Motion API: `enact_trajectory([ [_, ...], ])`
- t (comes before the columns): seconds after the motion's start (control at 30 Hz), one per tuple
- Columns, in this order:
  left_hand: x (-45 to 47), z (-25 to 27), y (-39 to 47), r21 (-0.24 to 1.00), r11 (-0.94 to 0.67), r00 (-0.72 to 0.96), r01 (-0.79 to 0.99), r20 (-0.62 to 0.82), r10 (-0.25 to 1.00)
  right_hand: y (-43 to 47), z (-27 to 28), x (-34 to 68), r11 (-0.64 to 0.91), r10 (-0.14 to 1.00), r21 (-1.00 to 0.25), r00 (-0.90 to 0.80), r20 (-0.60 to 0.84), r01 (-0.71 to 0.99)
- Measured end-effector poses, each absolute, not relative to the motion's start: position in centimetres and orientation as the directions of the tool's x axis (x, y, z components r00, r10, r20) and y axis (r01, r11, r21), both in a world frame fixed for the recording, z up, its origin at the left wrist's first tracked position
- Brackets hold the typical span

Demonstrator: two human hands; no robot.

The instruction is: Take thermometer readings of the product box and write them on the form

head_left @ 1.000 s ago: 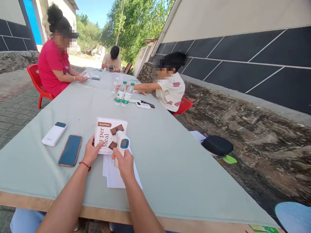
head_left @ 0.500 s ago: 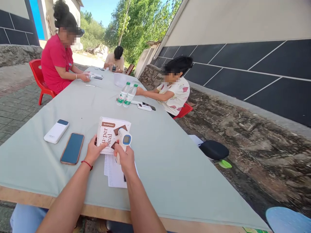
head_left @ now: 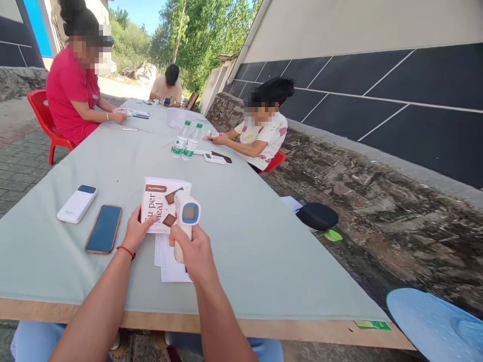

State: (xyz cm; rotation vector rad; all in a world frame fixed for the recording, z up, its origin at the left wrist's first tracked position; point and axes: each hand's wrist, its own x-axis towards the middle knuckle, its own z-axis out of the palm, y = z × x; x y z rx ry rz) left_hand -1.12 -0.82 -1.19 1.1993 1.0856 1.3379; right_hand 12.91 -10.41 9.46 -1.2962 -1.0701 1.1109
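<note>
My left hand [head_left: 138,227] grips the left edge of a white box [head_left: 154,202] printed with brown chocolate pieces, its thumb across the front. In my right hand [head_left: 196,250] is a white infrared thermometer [head_left: 184,229], fingers wrapped round its handle. Its small blue-rimmed screen faces me, and its head stands in front of the box's right side. Printed paper sheets [head_left: 171,269] lie on the table under the box and my right hand. Left of my left hand are a phone [head_left: 103,229] with a dark screen and a white power bank [head_left: 77,203].
On the grey-green table [head_left: 264,271] stand two water bottles [head_left: 186,141], with a white device [head_left: 214,159] beside them and a clear tub [head_left: 176,118] farther back. Three people sit around the table. A black rounded object [head_left: 317,216] is off the right edge, a light-blue object [head_left: 433,322] at lower right.
My right hand has drawn the thermometer back, slightly away from the box and nearer to me. My left hand keeps its hold on the box. The whole view has shifted a little.
</note>
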Motion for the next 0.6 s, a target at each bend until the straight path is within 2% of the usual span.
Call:
enact_trajectory([
  [0.23, -1.5, -0.9, -0.7, 0.954, -0.054, 0.029, -0.294, 0.065, 0.997, -12.5, 11.6, 14.5, 0.013, 0.99, -1.0, 0.138, 0.017, 0.027],
  [0.33, -1.6, -0.8, -0.6, 0.935, -0.073, -0.007, -0.347, 0.076, 0.997, -11.7, 9.9, 16.8, -0.005, 0.98, -0.989, 0.196, 0.025, 0.151],
  [0.4, -1.6, -0.6, -0.4, 0.925, -0.12, -0.042, -0.361, 0.112, 0.993, -10.6, 7.8, 19.0, -0.033, 0.963, -0.956, 0.263, 0.047, 0.291],
  [0.47, -1.5, -0.5, -0.2, 0.924, -0.195, -0.093, -0.329, 0.174, 0.98, -9.4, 5.3, 21.5, -0.092, 0.944, -0.872, 0.322, 0.078, 0.48],
  [0.53, -1.5, -0.5, 0.1, 0.933, -0.262, -0.129, -0.247, 0.237, 0.963, -8.3, 2.8, 24.0, -0.189, 0.942, -0.709, 0.33, 0.065, 0.68],
  [0.6, -1.5, -0.9, 0.5, 0.947, -0.292, -0.146, -0.13, 0.273, 0.951, -7.6, 0.7, 26.0, -0.237, 0.95, -0.541, 0.308, 0.044, 0.807],
])
